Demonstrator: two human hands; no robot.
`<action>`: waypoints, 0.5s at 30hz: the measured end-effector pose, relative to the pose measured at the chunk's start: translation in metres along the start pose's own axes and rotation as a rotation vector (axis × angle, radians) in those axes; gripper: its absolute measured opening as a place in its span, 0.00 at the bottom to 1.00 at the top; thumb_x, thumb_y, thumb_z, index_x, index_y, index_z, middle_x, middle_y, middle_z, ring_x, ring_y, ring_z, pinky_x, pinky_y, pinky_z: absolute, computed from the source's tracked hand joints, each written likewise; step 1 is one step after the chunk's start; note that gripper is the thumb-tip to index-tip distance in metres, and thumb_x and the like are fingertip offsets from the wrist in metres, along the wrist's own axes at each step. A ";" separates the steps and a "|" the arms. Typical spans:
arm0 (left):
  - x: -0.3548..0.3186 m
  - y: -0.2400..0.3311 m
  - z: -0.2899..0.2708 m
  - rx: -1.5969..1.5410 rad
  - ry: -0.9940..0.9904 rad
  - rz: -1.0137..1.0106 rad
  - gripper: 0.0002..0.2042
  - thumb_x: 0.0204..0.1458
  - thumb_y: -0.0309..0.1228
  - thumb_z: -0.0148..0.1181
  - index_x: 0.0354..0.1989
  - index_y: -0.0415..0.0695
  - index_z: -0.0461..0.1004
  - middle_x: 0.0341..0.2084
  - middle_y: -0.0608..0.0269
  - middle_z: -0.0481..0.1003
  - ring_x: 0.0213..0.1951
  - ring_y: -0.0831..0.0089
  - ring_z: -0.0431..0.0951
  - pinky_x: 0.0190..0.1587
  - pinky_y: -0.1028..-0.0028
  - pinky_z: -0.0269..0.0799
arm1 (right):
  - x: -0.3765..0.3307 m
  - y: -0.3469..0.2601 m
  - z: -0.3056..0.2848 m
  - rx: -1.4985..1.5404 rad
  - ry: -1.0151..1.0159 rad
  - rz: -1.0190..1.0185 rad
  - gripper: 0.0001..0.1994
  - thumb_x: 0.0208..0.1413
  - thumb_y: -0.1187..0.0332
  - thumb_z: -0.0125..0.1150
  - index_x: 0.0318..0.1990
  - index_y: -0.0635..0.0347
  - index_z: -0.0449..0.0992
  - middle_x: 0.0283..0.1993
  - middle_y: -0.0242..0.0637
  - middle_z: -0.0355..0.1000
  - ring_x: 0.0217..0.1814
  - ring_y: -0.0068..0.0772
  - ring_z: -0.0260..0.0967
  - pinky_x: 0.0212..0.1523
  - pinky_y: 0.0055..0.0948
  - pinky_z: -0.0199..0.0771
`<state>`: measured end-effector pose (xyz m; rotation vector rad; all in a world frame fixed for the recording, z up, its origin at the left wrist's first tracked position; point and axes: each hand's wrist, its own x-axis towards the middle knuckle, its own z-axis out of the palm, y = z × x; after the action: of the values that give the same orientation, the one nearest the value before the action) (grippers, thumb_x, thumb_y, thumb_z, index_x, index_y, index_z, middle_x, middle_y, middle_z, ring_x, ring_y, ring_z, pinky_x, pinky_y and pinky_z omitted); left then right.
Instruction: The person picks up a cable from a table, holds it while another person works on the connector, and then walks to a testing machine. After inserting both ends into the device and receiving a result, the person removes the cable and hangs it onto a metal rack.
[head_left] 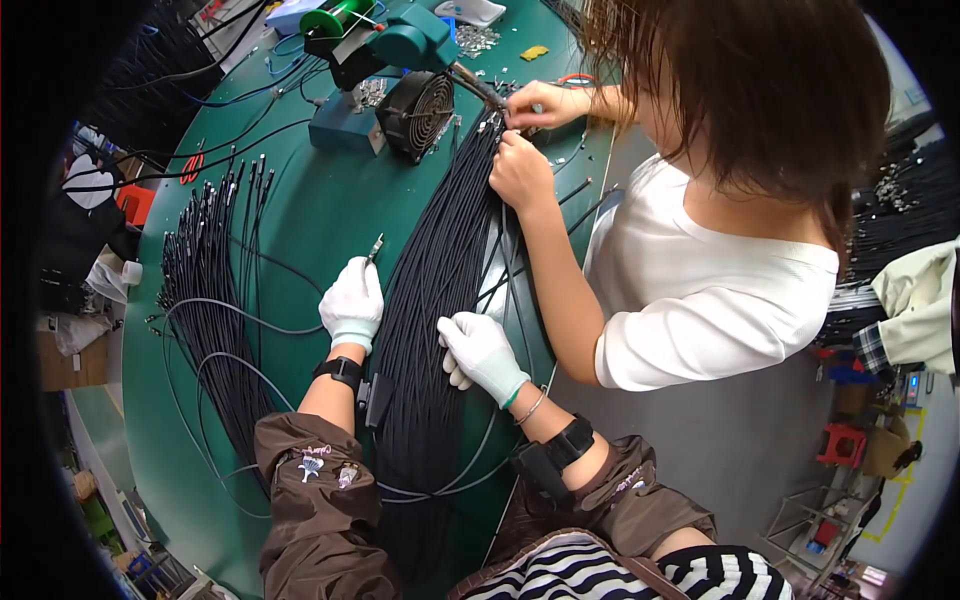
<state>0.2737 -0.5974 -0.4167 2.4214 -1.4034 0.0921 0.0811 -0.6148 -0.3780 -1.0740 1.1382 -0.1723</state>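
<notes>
My left hand point(352, 300), in a white glove, is closed on a cable; its metal connector end point(376, 246) sticks up past the fingers. A grey cable point(250, 322) runs in a loop toward this hand. My right hand point(484, 352), also gloved, rests at the right edge of a thick bundle of black cables point(425, 270). Its fingers are curled, and what they hold, if anything, is hidden. The bundle lies lengthwise between my hands. At its far end, a co-worker's two bare hands point(524, 170) work among the connector tips.
A second black cable bundle point(205, 290) lies on the green table point(300, 220) at left. Farther back stand a black fan point(416, 115), a blue box point(345, 130) and a green machine point(410, 40). Orange-handled scissors point(192, 166) lie at left. The co-worker point(710, 270) sits close at right.
</notes>
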 end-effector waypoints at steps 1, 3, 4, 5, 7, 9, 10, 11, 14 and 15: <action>0.000 -0.001 0.000 0.002 -0.005 0.000 0.09 0.54 0.39 0.44 0.33 0.50 0.68 0.25 0.60 0.74 0.25 0.56 0.75 0.28 0.60 0.71 | 0.001 0.000 0.000 -0.008 -0.003 -0.003 0.16 0.56 0.60 0.44 0.23 0.61 0.67 0.14 0.34 0.67 0.11 0.24 0.66 0.12 0.22 0.67; 0.001 -0.001 0.000 -0.011 -0.007 0.000 0.09 0.54 0.39 0.44 0.34 0.50 0.68 0.25 0.60 0.74 0.25 0.55 0.75 0.27 0.60 0.71 | 0.001 0.000 0.001 -0.004 -0.004 0.003 0.16 0.56 0.60 0.44 0.24 0.61 0.67 0.14 0.34 0.67 0.11 0.24 0.66 0.12 0.22 0.67; 0.001 -0.001 0.000 0.002 -0.021 -0.005 0.09 0.54 0.39 0.44 0.34 0.50 0.68 0.25 0.60 0.74 0.25 0.55 0.75 0.27 0.60 0.71 | 0.001 0.000 0.001 -0.009 -0.002 -0.001 0.16 0.56 0.60 0.44 0.24 0.61 0.67 0.14 0.34 0.67 0.11 0.24 0.66 0.12 0.22 0.67; 0.000 -0.001 0.000 -0.003 -0.020 -0.003 0.09 0.54 0.39 0.44 0.34 0.50 0.68 0.25 0.60 0.74 0.25 0.55 0.75 0.27 0.60 0.71 | 0.001 0.000 0.001 -0.024 0.000 0.005 0.16 0.56 0.60 0.44 0.24 0.61 0.68 0.14 0.34 0.67 0.11 0.24 0.66 0.13 0.22 0.67; 0.000 -0.001 0.000 -0.024 -0.011 -0.002 0.08 0.54 0.39 0.44 0.34 0.50 0.67 0.26 0.59 0.75 0.25 0.55 0.75 0.28 0.60 0.71 | 0.001 -0.001 0.002 -0.020 0.002 0.006 0.16 0.56 0.60 0.44 0.24 0.61 0.68 0.14 0.34 0.67 0.11 0.24 0.66 0.13 0.22 0.67; 0.000 -0.001 -0.001 -0.009 -0.026 -0.007 0.09 0.54 0.39 0.44 0.34 0.50 0.68 0.25 0.59 0.74 0.26 0.55 0.74 0.28 0.60 0.70 | 0.000 -0.002 0.002 -0.031 0.005 0.023 0.16 0.56 0.60 0.44 0.24 0.61 0.68 0.14 0.33 0.67 0.11 0.24 0.66 0.13 0.22 0.67; 0.000 -0.001 -0.001 -0.005 -0.035 -0.014 0.09 0.54 0.39 0.44 0.35 0.49 0.68 0.25 0.58 0.74 0.26 0.55 0.74 0.28 0.60 0.70 | 0.000 -0.003 0.003 -0.030 0.004 0.025 0.16 0.56 0.60 0.44 0.24 0.61 0.68 0.14 0.33 0.67 0.11 0.24 0.66 0.13 0.22 0.67; 0.000 -0.001 -0.002 -0.009 -0.037 -0.025 0.10 0.54 0.38 0.44 0.35 0.48 0.68 0.25 0.57 0.74 0.27 0.55 0.74 0.29 0.60 0.70 | -0.001 -0.003 0.003 -0.035 0.007 0.023 0.16 0.56 0.60 0.44 0.24 0.61 0.68 0.14 0.33 0.67 0.11 0.23 0.66 0.13 0.22 0.67; 0.000 -0.001 -0.001 -0.003 -0.041 -0.019 0.10 0.54 0.38 0.44 0.35 0.48 0.68 0.25 0.57 0.74 0.26 0.55 0.74 0.29 0.60 0.69 | -0.002 -0.004 0.004 -0.047 0.013 0.019 0.15 0.56 0.60 0.44 0.24 0.61 0.68 0.15 0.33 0.67 0.11 0.23 0.66 0.13 0.22 0.67; 0.000 -0.002 -0.001 -0.013 -0.029 -0.019 0.10 0.54 0.38 0.44 0.35 0.48 0.68 0.25 0.57 0.74 0.26 0.55 0.74 0.29 0.60 0.69 | -0.002 -0.004 0.004 -0.047 0.015 0.020 0.16 0.56 0.60 0.44 0.24 0.61 0.68 0.15 0.33 0.67 0.11 0.23 0.66 0.13 0.22 0.67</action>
<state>0.2752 -0.5959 -0.4161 2.4337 -1.3890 0.0433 0.0848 -0.6131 -0.3735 -1.1042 1.1717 -0.1384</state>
